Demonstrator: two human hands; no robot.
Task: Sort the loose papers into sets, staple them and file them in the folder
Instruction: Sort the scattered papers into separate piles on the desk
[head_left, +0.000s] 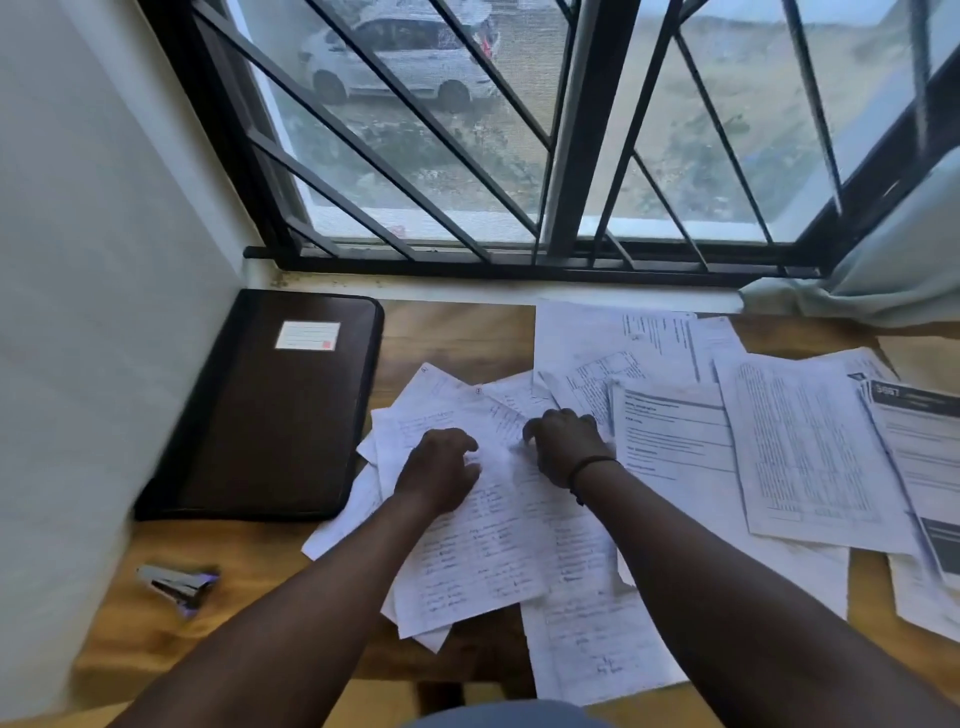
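Both hands sit mid-frame on the handwritten sheets (483, 525): left hand (441, 475) has fingers curled down onto the paper, right hand (566, 447) looks like it's pinching a sheet's edge, though it's blurry. Dark folder (275, 410) lies closed at left, stapler (176, 584) lower left, printed pages (810, 452) spread right on the wooden desk (457, 332).

The curled fingertips of the left hand (439, 467) and right hand (563, 441) are tucked out of sight against the white handwritten sheets (483, 545), so whether either hand pinches a page cannot be told, and the writing itself is too smeared to read. The grey-headed printed form (919, 467) runs off the right edge, while the small silver metal stapler (176, 584) and the white label (307, 335) on the dark brown zip folder (270, 410) are blurred
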